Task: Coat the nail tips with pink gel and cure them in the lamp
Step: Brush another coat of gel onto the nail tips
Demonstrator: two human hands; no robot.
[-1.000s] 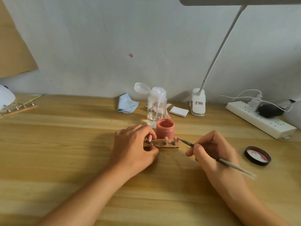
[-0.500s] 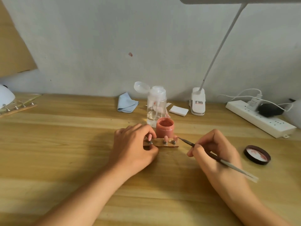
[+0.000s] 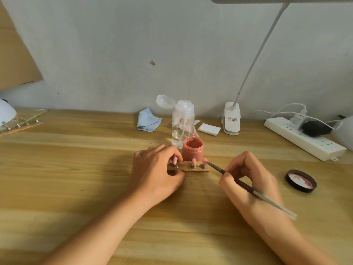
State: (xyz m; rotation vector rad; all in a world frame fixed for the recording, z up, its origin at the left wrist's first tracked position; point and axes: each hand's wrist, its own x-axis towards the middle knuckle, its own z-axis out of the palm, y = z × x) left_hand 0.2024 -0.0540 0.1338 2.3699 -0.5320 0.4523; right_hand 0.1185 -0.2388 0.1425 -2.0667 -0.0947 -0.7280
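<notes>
On the middle of the worktop (image 3: 76, 178), my left hand (image 3: 154, 173) curls over the left end of the wooden holder (image 3: 186, 167), pinching it down. My right hand (image 3: 248, 175) grips the brush (image 3: 238, 181) like a pen. The open pink gel jar (image 3: 192, 149) stands just behind the holder. The brush end touches the rightmost of the pink nail tips (image 3: 205, 160).

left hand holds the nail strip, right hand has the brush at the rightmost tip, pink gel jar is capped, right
No: the head view shows the pink gel jar open, its lid lying apart on the table to its right. The rest holds.
</notes>
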